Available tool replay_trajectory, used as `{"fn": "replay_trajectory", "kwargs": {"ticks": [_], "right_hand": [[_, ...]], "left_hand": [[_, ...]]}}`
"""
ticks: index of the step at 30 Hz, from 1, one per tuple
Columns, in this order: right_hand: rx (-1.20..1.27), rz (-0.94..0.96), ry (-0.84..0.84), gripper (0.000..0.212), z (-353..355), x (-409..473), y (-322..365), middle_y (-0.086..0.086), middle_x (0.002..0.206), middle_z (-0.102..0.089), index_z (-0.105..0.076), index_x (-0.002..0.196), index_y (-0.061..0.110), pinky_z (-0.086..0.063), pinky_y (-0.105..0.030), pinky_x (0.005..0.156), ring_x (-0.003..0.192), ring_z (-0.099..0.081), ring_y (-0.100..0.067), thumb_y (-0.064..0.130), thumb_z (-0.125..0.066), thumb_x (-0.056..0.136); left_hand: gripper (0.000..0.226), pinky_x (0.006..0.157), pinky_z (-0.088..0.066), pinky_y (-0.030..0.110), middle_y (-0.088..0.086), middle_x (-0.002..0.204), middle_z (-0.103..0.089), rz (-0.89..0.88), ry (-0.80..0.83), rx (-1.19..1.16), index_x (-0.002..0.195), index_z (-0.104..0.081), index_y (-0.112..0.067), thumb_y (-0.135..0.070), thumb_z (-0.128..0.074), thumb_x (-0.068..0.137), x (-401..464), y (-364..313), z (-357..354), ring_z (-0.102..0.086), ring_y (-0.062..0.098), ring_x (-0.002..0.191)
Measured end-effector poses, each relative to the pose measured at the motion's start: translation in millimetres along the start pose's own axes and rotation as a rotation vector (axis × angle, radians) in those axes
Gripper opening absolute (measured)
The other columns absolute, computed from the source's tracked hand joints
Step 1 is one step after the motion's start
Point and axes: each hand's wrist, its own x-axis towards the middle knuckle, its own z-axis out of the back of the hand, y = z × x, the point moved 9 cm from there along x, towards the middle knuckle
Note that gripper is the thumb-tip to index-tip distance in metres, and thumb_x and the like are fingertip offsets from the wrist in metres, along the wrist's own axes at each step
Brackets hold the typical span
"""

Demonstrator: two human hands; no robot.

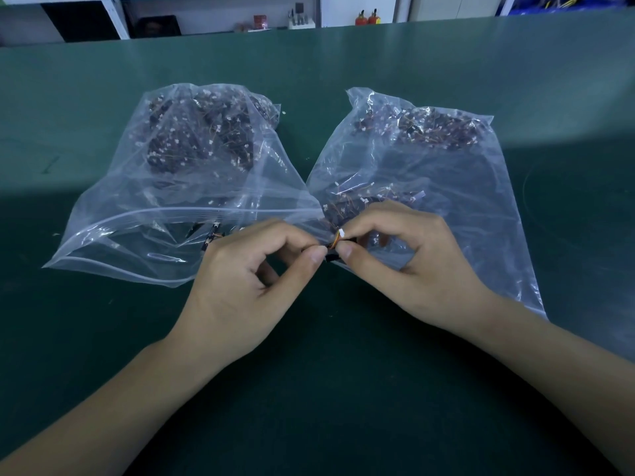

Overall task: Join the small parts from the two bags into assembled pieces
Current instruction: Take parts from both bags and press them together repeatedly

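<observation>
Green table (103, 338). Two clear zip bags side by side, touching at centre, both holding dark small parts with white plugs and thin wires: left bag (165, 187) at 10 o'clock, right bag (446, 173) at 2 o'clock. Left hand (247, 286) and right hand (405, 262) meeting at centre, each pinching, thumb against forefinger, one end of a small wired part (338, 240) over the right bag's near edge.
</observation>
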Motion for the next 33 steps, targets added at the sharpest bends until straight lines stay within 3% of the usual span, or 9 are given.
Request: {"fn": "replay_trajectory", "kwargs": {"ticks": [6, 14, 19, 33], "right_hand": [[0.020, -0.013, 0.016, 0.006, -1.8, 0.4, -1.5, 0.010, 0.086, -0.071, -0.077, 0.092, 0.016, -0.050, -0.034, 0.078, 0.085, -0.065, -0.022, 0.012, -0.075, 0.095], [0.013, -0.018, 0.005, 0.015, -0.6, 0.4, 0.1, 0.008, 0.086, -0.070, -0.072, 0.092, 0.026, -0.044, -0.022, 0.077, 0.085, -0.064, -0.020, 0.012, -0.075, 0.095], [0.002, -0.041, -0.001, 0.007, -0.4, -0.3, -2.9, 0.008, 0.085, -0.069, -0.074, 0.091, 0.019, -0.042, -0.020, 0.077, 0.084, -0.063, -0.020, 0.014, -0.073, 0.095], [-0.010, -0.026, 0.018, 0.009, -2.6, 0.0, -1.5, 0.009, 0.086, -0.071, -0.076, 0.093, 0.019, -0.048, -0.029, 0.076, 0.085, -0.065, -0.020, 0.011, -0.075, 0.095]], "left_hand": [[0.010, 0.057, -0.045, 0.016, -0.009, 0.081, -0.071, -0.013, -0.011, 0.018, 0.090, -0.076, -0.020, -0.020, -0.071, 0.099, 1.5, -2.8, 2.2, -0.068, 0.016, 0.074], [0.010, 0.057, -0.046, 0.015, -0.009, 0.082, -0.072, -0.025, -0.010, 0.013, 0.090, -0.077, -0.022, -0.020, -0.072, 0.099, 2.1, -7.4, 2.8, -0.069, 0.016, 0.075], [0.009, 0.057, -0.045, 0.015, -0.011, 0.082, -0.070, -0.021, 0.004, 0.019, 0.092, -0.077, -0.021, -0.022, -0.071, 0.099, 1.9, -7.4, -0.1, -0.067, 0.016, 0.074], [0.010, 0.054, -0.048, 0.021, -0.008, 0.082, -0.072, -0.041, -0.011, 0.041, 0.086, -0.076, -0.015, -0.012, -0.072, 0.095, 2.3, -9.4, 3.5, -0.069, 0.018, 0.076]]}}
